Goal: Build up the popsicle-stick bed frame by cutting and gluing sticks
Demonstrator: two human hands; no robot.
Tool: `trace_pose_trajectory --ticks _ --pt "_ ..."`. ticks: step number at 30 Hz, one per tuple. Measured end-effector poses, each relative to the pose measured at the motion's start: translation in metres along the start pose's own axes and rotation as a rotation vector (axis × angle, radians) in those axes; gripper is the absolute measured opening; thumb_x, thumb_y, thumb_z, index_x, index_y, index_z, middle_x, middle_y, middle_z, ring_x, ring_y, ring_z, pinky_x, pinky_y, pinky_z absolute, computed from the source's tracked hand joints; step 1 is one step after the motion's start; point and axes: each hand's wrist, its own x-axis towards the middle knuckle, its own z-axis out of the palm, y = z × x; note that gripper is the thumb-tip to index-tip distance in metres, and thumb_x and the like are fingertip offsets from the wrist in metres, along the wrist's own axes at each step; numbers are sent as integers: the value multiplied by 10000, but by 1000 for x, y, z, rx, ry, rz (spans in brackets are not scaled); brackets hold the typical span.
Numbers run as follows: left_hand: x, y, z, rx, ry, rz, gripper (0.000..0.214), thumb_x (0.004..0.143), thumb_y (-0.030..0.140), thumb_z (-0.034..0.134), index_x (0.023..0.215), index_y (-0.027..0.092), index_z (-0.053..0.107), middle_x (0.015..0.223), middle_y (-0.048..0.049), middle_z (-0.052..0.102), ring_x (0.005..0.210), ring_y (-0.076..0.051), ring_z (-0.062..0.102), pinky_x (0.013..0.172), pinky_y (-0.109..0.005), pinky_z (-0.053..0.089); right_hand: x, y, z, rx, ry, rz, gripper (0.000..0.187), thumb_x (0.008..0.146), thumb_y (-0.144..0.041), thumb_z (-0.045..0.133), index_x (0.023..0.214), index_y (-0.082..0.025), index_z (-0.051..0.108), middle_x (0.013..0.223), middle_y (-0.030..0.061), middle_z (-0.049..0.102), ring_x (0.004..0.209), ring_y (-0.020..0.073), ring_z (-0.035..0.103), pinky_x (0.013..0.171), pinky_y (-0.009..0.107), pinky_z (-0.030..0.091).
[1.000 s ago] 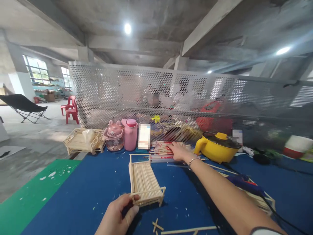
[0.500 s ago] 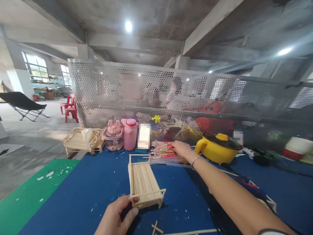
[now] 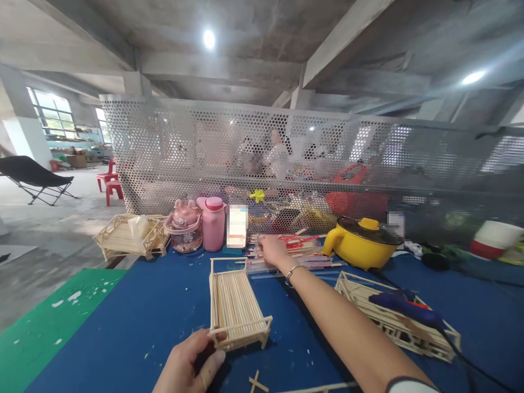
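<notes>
A small model bed [image 3: 237,300] built from thin wooden sticks stands on the blue tabletop in front of me. My left hand [image 3: 190,360] pinches its near left corner between thumb and fingers. Farther back lies a pile of chopsticks [image 3: 301,245], many in clear and red wrappers. At the left end of that pile my right hand [image 3: 273,252] reaches down with its fingers bent together among the sticks; what they grip is hidden. Two short sticks joined as a cross [image 3: 257,382] lie near the front edge.
A yellow electric pot [image 3: 366,245] stands right of the pile. Nearer, a blue tool [image 3: 403,307] with a black cord rests on another stick frame [image 3: 409,338]. A pink flask [image 3: 213,225], a pink jug [image 3: 185,232] and a stick model [image 3: 117,240] line the back left, before a perforated metal screen [image 3: 172,147].
My right hand has moved left along the pile, uncovering more chopsticks and the stick frame at right. The left hand keeps its hold on the bed. The whole view has shifted slightly.
</notes>
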Motion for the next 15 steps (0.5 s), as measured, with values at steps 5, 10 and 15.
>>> trace_pose_trajectory --ticks 5,10,15 --pt "0 1 -2 3 -15 3 263 796 382 546 941 228 702 874 -42 729 780 -172 669 710 -224 522 -7 15 -13 10 -23 -15 309 890 -324 534 1159 -171 547 1168 79 571 976 195 586 819 406 502" --pt "1 2 -5 5 -90 -3 282 821 374 526 990 216 687 966 -65 724 864 -185 674 778 -247 527 -25 15 -20 0 -87 42 335 887 -325 539 1182 -169 532 1194 85 556 1003 207 576 835 423 494" --pt "1 4 -7 2 -112 -16 279 832 353 518 1016 216 676 1015 -69 713 927 -191 665 826 -263 518 -37 20 -10 -22 -316 167 298 890 -322 535 1148 -174 554 1161 82 575 958 186 591 804 384 509"
